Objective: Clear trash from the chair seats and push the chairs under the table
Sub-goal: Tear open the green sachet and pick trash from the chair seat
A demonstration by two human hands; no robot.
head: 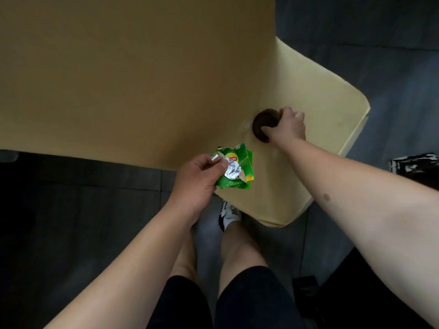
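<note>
Green wrapper [237, 172] pinched in left hand [197, 179]; right hand [288, 125] grips brown cup [264, 124].

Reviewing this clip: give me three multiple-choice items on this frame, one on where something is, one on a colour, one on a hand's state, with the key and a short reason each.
1. Where is the dark brown cup?
A. On the floor
B. On the pale yellow chair seat, near the table's edge
C. In the middle of the table

2. What main colour is the flattened carton?
A. Green
B. Blue
C. White

3. What is the left hand doing?
A. Hanging idle
B. Pressing flat on the table
C. Pinching the carton and a piece of silver foil

Key: 1 B, the cup stands on the seat with the right hand gripping it. 2 A, green with a yellow and red logo. 3 C, thumb and fingers close on the foil and carton.
</note>
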